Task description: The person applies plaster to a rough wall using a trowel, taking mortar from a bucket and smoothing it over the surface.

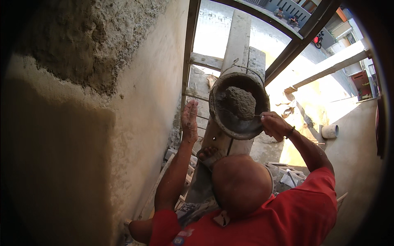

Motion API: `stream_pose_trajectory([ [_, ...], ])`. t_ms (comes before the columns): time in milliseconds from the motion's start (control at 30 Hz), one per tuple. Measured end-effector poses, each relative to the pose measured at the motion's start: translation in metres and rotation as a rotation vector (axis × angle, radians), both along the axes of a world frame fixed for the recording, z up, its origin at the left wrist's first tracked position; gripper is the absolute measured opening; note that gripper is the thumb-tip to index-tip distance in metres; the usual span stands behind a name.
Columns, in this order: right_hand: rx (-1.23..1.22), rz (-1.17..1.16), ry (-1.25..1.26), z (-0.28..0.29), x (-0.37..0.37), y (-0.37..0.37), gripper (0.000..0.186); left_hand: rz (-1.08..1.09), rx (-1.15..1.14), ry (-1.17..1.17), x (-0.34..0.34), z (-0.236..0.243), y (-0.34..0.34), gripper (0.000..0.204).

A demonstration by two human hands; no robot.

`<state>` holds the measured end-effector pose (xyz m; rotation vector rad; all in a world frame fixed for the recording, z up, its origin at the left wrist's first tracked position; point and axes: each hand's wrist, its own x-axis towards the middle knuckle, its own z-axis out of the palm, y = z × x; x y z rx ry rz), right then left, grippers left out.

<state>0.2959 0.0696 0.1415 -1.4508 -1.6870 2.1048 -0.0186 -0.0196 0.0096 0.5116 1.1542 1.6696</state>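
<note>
A round black bucket (218,119) with a wire handle sits on a plank, dark wet material inside. My right hand (275,125) grips a trowel at the bucket's right rim, with a lump of grey mortar (240,102) at its blade, inside the bucket. My left hand (190,121) is raised left of the bucket, fingers stretched and holding nothing visible, near the plastered wall (139,86). My bare foot (208,155) and bent knee (240,180) are below the bucket.
Narrow planks (236,37) form a raised platform between dark frame posts (301,39). The wall's upper left has rough, exposed patches. Below lie timber pieces, rubble and a pale cylindrical container (329,131). Two people (287,17) and a motorbike (318,41) are in the street beyond.
</note>
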Motion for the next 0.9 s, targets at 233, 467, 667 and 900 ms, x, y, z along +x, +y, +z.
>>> stream_pose_trajectory([
  [233,-0.053,-0.198,-0.031,0.007,0.0,-0.024,0.026,0.015,0.012,0.218,-0.099,0.072,-0.014,0.046],
  [467,-0.131,-0.441,-0.052,0.032,-0.022,-0.032,0.023,0.079,0.047,0.918,-0.175,0.34,-0.048,0.034],
  [667,-0.291,-0.675,0.149,0.153,-0.064,-0.057,0.026,0.268,0.165,1.725,-0.226,0.609,-0.106,0.033],
  [900,-0.095,-0.977,0.892,0.373,-0.16,-0.016,0.029,0.691,-0.007,2.516,-0.273,0.875,-0.138,0.038],
])
